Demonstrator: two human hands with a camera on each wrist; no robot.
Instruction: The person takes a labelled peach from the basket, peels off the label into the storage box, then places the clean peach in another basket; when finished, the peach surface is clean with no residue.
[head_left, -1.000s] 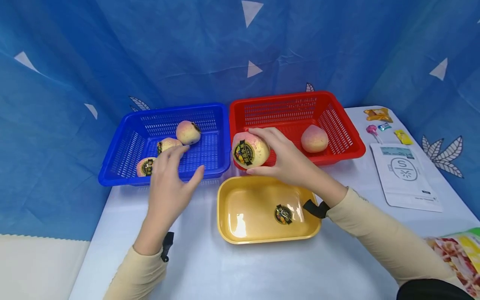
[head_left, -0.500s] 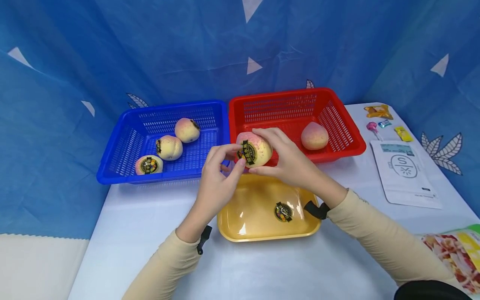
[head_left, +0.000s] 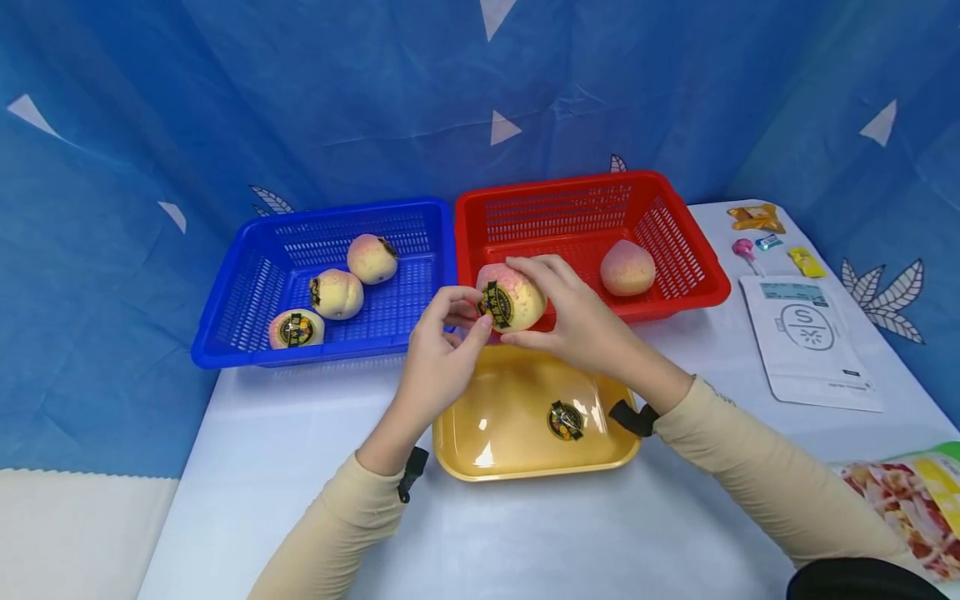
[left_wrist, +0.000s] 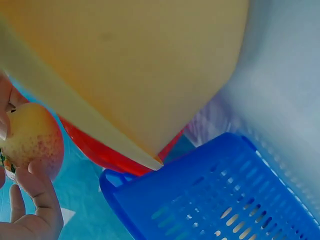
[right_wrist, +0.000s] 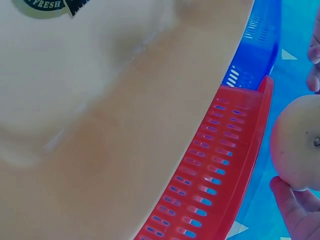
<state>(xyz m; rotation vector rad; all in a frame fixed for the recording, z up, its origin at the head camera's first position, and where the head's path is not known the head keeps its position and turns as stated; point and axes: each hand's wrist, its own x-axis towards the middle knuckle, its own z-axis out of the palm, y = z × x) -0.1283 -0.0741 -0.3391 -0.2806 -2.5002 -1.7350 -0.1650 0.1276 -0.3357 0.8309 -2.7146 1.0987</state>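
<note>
My right hand (head_left: 573, 317) holds a pink and yellow peach (head_left: 529, 298) above the far edge of the yellow tray (head_left: 487, 477), fingers on top and thumb underneath. The peach bears a round black and gold sticker (head_left: 497, 307). My left hand (head_left: 442, 354) is at the peach's left side, its thumb and index finger pinching the sticker's edge. Another such sticker (head_left: 565, 421) lies in the tray. In the left wrist view, fingers surround the peach (left_wrist: 42, 135) at the left edge. The right wrist view shows the peach's bare side (right_wrist: 297, 142).
A blue basket (head_left: 217, 354) at left contains several peaches, among them one with a sticker (head_left: 297, 330). One peach (head_left: 627, 268) sits in the red basket (head_left: 705, 275). To the right lie a white pouch (head_left: 810, 342), a lollipop (head_left: 743, 248), wrapped sweets (head_left: 806, 261) and a printed bag (head_left: 900, 508).
My left hand has moved right from over the blue basket to the sticker on the held peach. My right hand has kept its grip on the peach nearly in place.
</note>
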